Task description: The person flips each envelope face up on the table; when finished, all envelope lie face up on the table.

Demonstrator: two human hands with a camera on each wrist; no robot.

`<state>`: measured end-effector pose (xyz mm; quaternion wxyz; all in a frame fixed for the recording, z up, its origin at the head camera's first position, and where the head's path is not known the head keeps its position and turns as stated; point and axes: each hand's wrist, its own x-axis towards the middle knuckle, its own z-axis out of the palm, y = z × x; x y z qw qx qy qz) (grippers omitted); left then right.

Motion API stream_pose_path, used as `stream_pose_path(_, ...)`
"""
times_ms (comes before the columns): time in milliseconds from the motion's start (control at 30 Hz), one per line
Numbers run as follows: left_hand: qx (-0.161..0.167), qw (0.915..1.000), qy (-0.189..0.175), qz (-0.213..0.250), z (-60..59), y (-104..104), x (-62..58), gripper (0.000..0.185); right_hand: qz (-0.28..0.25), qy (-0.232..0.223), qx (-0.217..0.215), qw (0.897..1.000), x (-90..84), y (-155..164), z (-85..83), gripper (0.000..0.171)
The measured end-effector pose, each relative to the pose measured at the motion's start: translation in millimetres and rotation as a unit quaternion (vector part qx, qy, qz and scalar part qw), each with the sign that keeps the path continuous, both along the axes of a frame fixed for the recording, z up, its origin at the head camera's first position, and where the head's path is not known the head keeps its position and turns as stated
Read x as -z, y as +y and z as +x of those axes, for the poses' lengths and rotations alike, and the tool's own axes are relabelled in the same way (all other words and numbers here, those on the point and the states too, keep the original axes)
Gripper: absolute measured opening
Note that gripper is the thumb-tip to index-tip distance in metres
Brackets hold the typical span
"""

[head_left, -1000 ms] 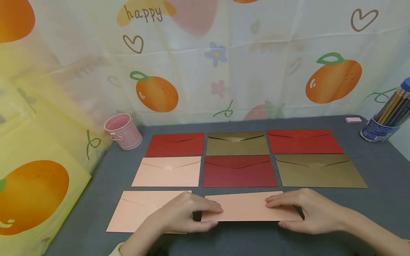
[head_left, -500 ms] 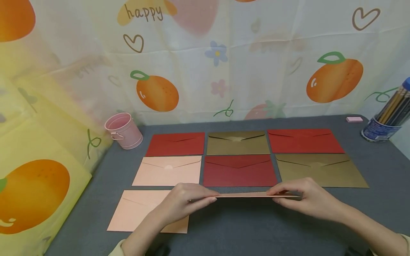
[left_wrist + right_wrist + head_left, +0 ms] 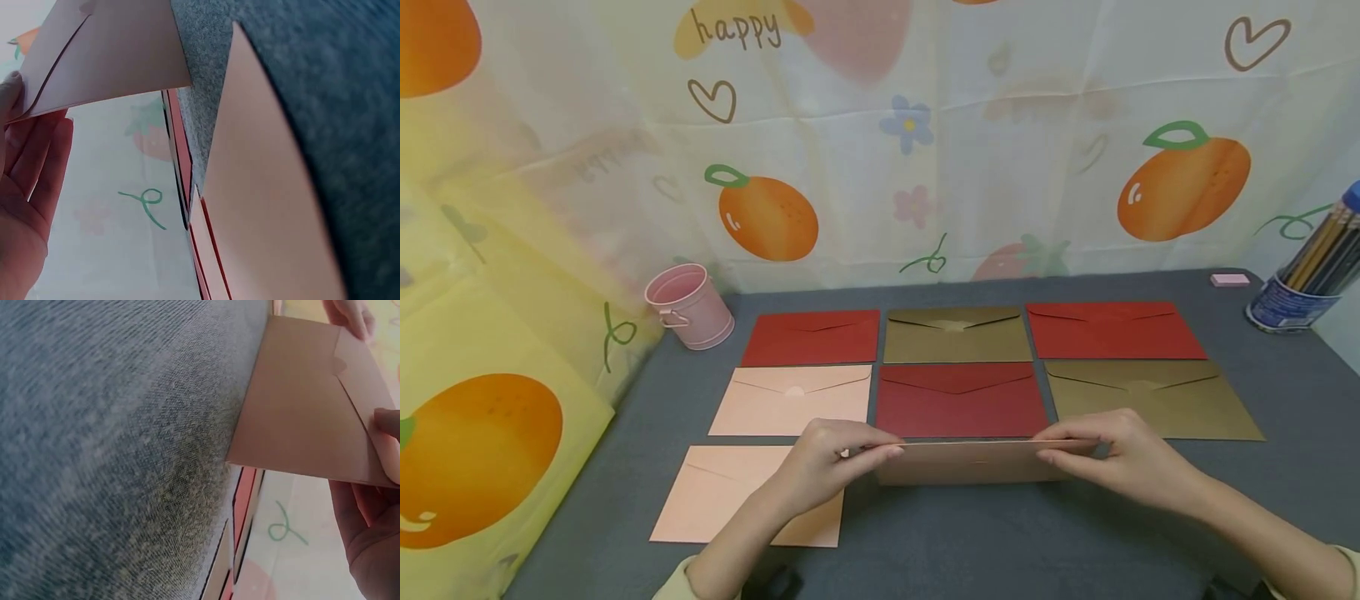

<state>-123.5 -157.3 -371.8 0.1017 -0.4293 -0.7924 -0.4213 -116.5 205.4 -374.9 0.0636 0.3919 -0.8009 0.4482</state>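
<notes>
Both hands hold one pale pink envelope (image 3: 970, 465) by its top edge, stood up on its long side near the front of the grey table. The left hand (image 3: 831, 457) pinches the left top corner between thumb and fingers; the right hand (image 3: 1123, 450) pinches the right top corner. Its flap side faces the wearer, and the flap shows closed on the envelope (image 3: 300, 394) in the right wrist view. To the left lies another pale pink envelope (image 3: 715, 500), partly covered by the left forearm.
Behind lie two rows of envelopes: red (image 3: 808, 337), olive (image 3: 957, 336) and red (image 3: 1112, 331) at the back, then pink (image 3: 790, 408), dark red (image 3: 962, 404) and olive (image 3: 1157, 400). A pink bucket (image 3: 692, 308), an eraser (image 3: 1229, 281) and a pencil tin (image 3: 1288, 304) stand farther back.
The pink envelope has turned from lying nearly flat, plain side up, through edge-on to standing upright with its flap side showing. Both hands have risen and moved away from the wearer with it.
</notes>
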Motion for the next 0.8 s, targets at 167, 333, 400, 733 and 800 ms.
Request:
stream_pose_path(167,0.001,0.9988,-0.043,0.023,-3.2,-1.4,-0.6,0.009,0.003,0.001,0.022,1.0,-1.5,1.1,-0.3,0.032)
stream_pose_path(333,-0.045,0.9891,-0.136,0.034,-3.0,-1.2,-2.9,0.008,0.019,-0.051,0.068,0.996,-4.7,-2.0,-2.6,0.023)
stream_pose_path(400,-0.069,0.9819,-0.174,0.026,-3.2,-1.4,-2.5,0.008,0.03,-0.094,0.077,0.992,-4.1,-3.1,-4.2,0.018)
stream_pose_path(733,-0.121,0.9574,-0.25,-0.08,-7.1,-5.7,10.9,0.013,0.108,-0.173,0.052,0.978,13.1,-5.7,-13.6,0.018)
stream_pose_path(800,-0.12,0.9566,-0.247,-0.098,-6.8,-5.7,13.1,0.015,0.128,-0.148,0.048,0.98,15.1,-5.9,-13.4,0.022)
